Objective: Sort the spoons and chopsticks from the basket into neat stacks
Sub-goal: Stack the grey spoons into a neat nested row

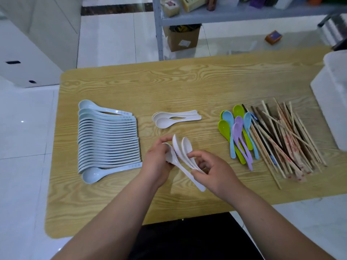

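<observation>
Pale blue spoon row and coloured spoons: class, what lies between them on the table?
Head view: a small stack of white spoons lies there; nearer the person, left hand and right hand hold loose spoons.

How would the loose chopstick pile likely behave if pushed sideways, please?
The chopsticks look thin, stiff and light, so they would probably slide easily. They lie crossed and loose, so a push would likely scatter them, perhaps into the coloured spoons beside them.
</observation>
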Demonstrator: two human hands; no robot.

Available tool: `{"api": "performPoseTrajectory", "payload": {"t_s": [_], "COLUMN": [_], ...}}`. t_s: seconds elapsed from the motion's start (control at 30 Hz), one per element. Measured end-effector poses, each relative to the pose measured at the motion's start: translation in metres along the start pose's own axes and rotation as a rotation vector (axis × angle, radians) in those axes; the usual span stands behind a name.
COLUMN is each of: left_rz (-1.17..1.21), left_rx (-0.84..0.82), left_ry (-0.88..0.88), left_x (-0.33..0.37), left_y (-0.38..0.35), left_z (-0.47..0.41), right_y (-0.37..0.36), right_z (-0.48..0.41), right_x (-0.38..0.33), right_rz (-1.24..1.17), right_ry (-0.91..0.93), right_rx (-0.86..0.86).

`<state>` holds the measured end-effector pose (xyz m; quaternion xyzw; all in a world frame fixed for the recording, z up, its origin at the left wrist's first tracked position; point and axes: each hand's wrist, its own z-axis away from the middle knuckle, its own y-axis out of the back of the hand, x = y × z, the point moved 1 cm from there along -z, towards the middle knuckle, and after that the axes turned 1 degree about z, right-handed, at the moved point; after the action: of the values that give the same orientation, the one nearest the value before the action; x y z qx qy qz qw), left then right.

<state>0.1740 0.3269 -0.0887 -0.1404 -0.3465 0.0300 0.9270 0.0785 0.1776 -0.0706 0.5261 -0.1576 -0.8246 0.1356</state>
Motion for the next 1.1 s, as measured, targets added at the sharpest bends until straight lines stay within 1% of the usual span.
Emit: {"api": "performPoseTrajectory", "payload": {"t_s": [0.07,0.13,0.23,0.33,0.43,0.6,0.7,0.8,0.93,1.0,1.03,1.1], "left_rz": [0.106,0.155,0.13,0.046,-0.03,-0.067,-0.056,-0.078,-0.042,-0.037,-0.028,0.025], "left_rx": [-0.018,-0.017,-0.063,-0.106,-0.184,-0.178,-0.196,-0.156,-0.137,-0.092,-0.053,0.026], "left_ry": [0.069,0.095,0.066,-0.005,-0.069,-0.103,-0.082,-0.089,-0.081,-0.093,-0.102,-0.119], "left_x": [0.007,0.016,0.029,0.038,0.042,0.043,0.044,0.041,0.032,0.025,0.022,0.017], "left_y": [0.006,0.014,0.022,0.024,0.025,0.03,0.024,0.012,-0.019,-0.038,-0.047,-0.062], "left_z": [0.01,0.018,0.029,0.041,0.05,0.055,0.058,0.058,0.06,0.06,0.059,0.056], "right_y": [-0.008,-0.014,-0.019,-0.024,-0.028,-0.023,-0.015,-0.005,0.017,0.029,0.035,0.049], "right_z": [0.004,0.006,0.01,0.015,0.017,0.019,0.019,0.018,0.017,0.017,0.018,0.019], "right_x": [-0.009,-0.017,-0.031,-0.048,-0.06,-0.067,-0.068,-0.066,-0.055,-0.044,-0.037,-0.024], "right_rz": [0.046,0.084,0.083,0.07,0.076,-0.092,-0.165,-0.305,-0.309,-0.336,-0.393,-0.517], "right_ry": [0.026,0.037,0.01,0.014,0.025,0.017,0.023,-0.032,-0.076,-0.095,-0.129,-0.264], "right_rx": [-0.012,-0.028,-0.026,-0.024,-0.041,0.009,-0.041,-0.134,-0.208,-0.226,-0.238,-0.309]}}
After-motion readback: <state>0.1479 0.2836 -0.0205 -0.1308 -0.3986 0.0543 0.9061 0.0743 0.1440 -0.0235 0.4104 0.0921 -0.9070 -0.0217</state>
